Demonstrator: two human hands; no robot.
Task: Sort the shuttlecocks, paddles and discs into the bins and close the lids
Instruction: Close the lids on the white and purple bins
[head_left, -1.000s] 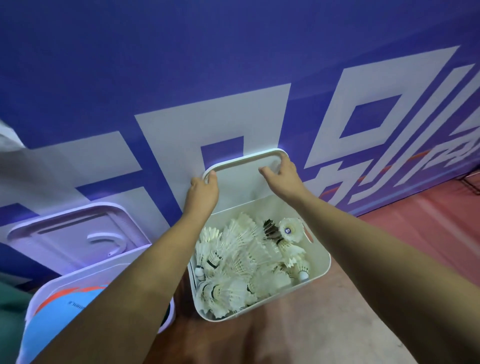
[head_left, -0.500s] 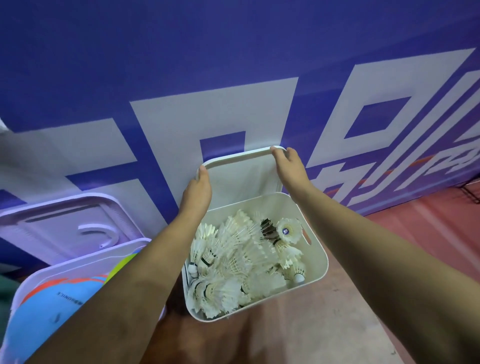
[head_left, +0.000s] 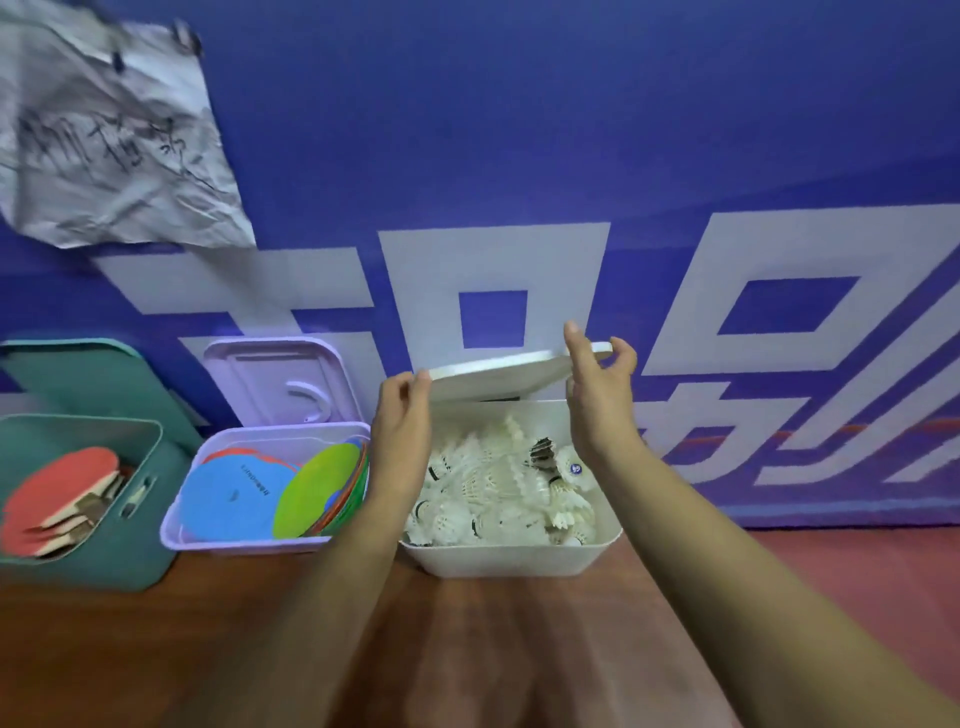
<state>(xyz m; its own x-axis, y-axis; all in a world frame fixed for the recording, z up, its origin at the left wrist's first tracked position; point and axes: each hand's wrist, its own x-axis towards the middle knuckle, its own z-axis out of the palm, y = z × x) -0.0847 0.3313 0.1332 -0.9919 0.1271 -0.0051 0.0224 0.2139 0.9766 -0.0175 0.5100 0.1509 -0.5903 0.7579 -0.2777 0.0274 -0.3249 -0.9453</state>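
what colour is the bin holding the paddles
Teal green bin, seen in the head view.

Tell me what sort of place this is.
Probably a sports hall or court. A red-brown sports-type floor runs up to a blue printed banner, and the white bin holds shuttlecocks, the green bin paddles and the purple bin flat coloured discs.

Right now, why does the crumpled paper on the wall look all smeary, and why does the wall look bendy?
In the head view, the paper is motion-blurred, its writing unreadable; the white lid and both hands look sharper. The wide-angle lens bows the blue wall and its white shapes near the edges.
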